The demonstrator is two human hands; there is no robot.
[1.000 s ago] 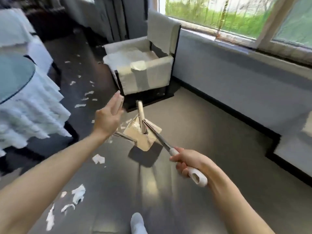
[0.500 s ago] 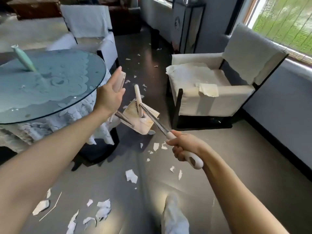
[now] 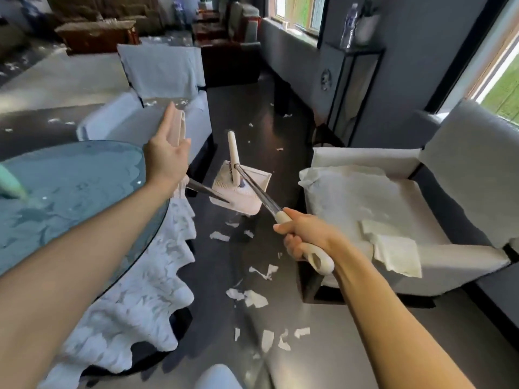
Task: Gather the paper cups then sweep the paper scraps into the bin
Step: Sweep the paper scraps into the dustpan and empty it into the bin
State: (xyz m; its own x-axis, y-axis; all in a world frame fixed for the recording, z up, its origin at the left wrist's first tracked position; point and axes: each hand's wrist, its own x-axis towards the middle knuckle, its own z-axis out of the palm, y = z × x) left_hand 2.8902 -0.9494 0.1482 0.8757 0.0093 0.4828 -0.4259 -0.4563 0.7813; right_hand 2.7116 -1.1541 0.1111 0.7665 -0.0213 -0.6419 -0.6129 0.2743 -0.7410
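While reaching in from 5 o'clock, wraps right grip (image 3: 303, 237) tight round cream handle (image 3: 320, 259), fingers curled under. Holds left grip (image 3: 165, 158) up at 11 o'clock, fingers straight, thumb pinching pink handle (image 3: 179, 127). Carries dustpan (image 3: 244, 192) at 12 o'clock on both rods. Stands over paper scraps (image 3: 252, 297) littering floor (image 3: 213, 276) at 6 o'clock, beside glass worktop (image 3: 70, 192).
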